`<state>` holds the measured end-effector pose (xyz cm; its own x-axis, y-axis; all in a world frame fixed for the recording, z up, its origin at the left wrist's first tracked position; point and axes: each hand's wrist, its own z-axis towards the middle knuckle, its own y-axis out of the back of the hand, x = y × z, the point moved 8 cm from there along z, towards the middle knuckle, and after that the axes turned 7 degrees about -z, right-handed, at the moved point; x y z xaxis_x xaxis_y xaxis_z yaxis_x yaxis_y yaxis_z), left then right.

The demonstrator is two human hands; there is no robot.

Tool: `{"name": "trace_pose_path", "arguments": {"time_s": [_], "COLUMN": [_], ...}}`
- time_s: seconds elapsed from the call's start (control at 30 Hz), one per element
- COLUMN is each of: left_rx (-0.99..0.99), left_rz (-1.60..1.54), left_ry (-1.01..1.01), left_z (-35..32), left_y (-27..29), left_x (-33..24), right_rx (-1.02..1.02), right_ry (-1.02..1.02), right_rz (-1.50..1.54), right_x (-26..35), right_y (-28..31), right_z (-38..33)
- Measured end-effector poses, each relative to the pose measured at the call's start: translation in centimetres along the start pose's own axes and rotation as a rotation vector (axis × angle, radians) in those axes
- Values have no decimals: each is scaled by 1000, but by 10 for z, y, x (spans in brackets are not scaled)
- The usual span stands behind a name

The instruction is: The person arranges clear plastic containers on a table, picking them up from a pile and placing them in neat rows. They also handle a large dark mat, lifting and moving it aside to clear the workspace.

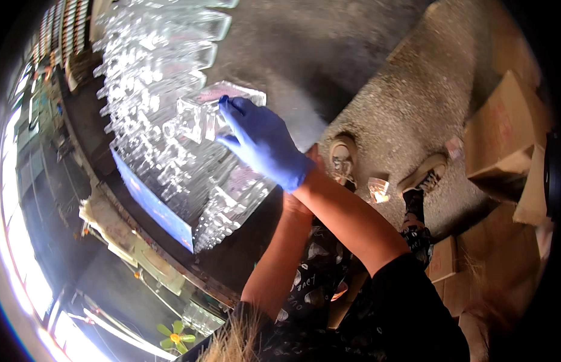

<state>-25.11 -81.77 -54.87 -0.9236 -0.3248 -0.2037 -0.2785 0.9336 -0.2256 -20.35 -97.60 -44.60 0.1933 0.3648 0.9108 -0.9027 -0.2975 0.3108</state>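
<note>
My right hand [259, 142], in a blue glove, reaches across to the edge of many clear glass containers [154, 102]. Its thumb and fingers are around the near side of one thick, angular clear glass container [199, 117], which sits tilted at the edge of the rows. Pinkish patches show through some of the glass. Beneath the right wrist, my left forearm [277, 253] crosses. My left hand [315, 155] is mostly covered by the glove and right wrist; only a bit of bare skin shows, so its fingers cannot be made out.
A blue panel [152, 202] stands along the near left side of the glass. To the right are an open cardboard box [503, 133] and more cardboard [482, 253]. A small litter piece [378, 189] lies between my shoes on concrete. A flower-shaped green fan [176, 338] sits lower left.
</note>
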Motion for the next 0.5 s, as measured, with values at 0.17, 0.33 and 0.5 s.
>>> {"name": "trace_pose_path", "arguments": {"time_s": [0.17, 0.33, 0.5], "left_rx": [489, 282, 155], "left_rz": [253, -55, -137], "left_ry": [0, 185, 55], "left_z": [4, 42, 32], "left_y": [-8, 29, 18], "left_x": [-8, -24, -31], "right_rx": [150, -7, 54], "right_ry": [-167, -298, -385], "right_rz": [4, -223, -232], "right_x": [-9, -51, -127], "right_y": [126, 231, 201], "right_z": [-53, -129, -167]}}
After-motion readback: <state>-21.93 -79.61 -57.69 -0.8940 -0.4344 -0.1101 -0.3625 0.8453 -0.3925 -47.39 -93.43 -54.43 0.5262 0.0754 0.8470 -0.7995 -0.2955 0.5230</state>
